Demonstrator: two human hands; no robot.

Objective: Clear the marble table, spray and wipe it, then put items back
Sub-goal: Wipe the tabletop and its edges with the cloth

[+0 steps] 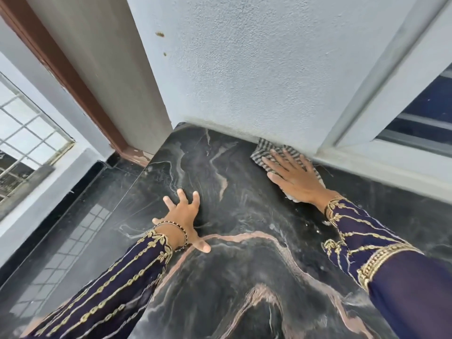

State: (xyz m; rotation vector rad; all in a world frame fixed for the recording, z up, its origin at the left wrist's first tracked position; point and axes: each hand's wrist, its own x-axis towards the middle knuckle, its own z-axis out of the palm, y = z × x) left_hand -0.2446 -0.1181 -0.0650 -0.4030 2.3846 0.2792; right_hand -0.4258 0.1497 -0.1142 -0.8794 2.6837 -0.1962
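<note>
The black marble table with pink and white veins fills the lower middle of the head view. A grey-and-white striped cloth lies at its far edge, against the wall. My right hand presses flat on that cloth, fingers spread and pointing to the far left. My left hand rests on the bare marble near the table's left edge, fingers apart, holding nothing. Both arms wear dark blue sleeves with gold embroidery.
A textured white wall rises right behind the table. A white window frame sits at the right, a brown door frame at the left. Dark glossy floor lies left of the table, below a barred window.
</note>
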